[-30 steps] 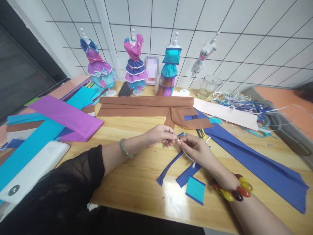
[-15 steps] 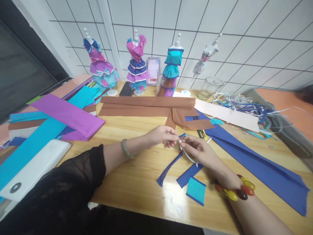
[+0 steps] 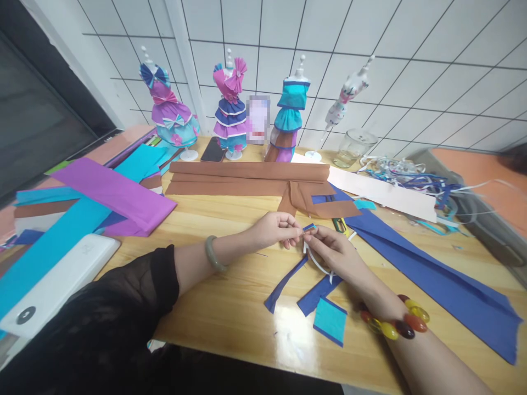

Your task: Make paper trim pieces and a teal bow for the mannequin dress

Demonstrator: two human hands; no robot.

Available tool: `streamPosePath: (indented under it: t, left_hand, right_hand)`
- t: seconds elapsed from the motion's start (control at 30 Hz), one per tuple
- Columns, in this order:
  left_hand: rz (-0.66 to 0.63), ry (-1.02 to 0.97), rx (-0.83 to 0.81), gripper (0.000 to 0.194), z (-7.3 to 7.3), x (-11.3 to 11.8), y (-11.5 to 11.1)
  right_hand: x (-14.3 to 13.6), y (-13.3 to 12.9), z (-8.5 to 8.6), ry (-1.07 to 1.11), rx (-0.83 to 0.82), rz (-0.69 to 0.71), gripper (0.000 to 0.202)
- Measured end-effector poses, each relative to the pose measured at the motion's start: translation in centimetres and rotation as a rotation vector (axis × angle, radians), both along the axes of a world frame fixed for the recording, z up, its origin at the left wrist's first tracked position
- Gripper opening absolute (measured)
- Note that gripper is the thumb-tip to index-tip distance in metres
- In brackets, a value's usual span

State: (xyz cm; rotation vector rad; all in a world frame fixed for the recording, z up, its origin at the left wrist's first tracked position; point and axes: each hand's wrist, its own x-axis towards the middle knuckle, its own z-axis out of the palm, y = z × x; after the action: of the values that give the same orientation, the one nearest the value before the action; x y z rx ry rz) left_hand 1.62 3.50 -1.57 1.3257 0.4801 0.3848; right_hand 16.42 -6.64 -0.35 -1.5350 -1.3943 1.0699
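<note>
Between my two hands is a small folded strip of blue and teal material (image 3: 309,226). My left hand (image 3: 284,229) pinches its near end with closed fingertips. The fingers of my right hand (image 3: 331,246) are closed on its other end. A narrow white strip (image 3: 316,261) curves below my right hand; whether the fingers hold it too is hidden. On the table under the hands lie two dark blue strips, one slim (image 3: 284,284) and one wider (image 3: 317,295), and a teal square with blue edges (image 3: 330,322).
Brown material (image 3: 247,178) lies beyond my hands, a long blue piece (image 3: 436,280) to the right. Coloured sheets (image 3: 115,192) and a white device (image 3: 61,285) are at left. Several dress forms, one in a purple dress (image 3: 175,118), and a glass jar (image 3: 354,148) stand behind.
The folded strip has tilted slightly between my fingertips and shows more of its length. My right fingers have shifted a little; the white strip's upper end now hangs lower.
</note>
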Motion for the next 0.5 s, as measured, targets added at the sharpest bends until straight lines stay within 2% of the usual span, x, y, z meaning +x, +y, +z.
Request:
streamPosePath:
  t: [0.27,0.5]
  left_hand:
    - [-0.019,-0.051,0.041,0.027,-0.34,-0.06,0.01]
    - [0.082,-0.002,0.121,0.021,-0.08,0.01,-0.54]
  right_hand:
    - [-0.15,0.05,0.12,0.047,-0.050,-0.060,0.029]
    - [-0.08,0.04,0.05,0.070,-0.025,-0.048,0.027]
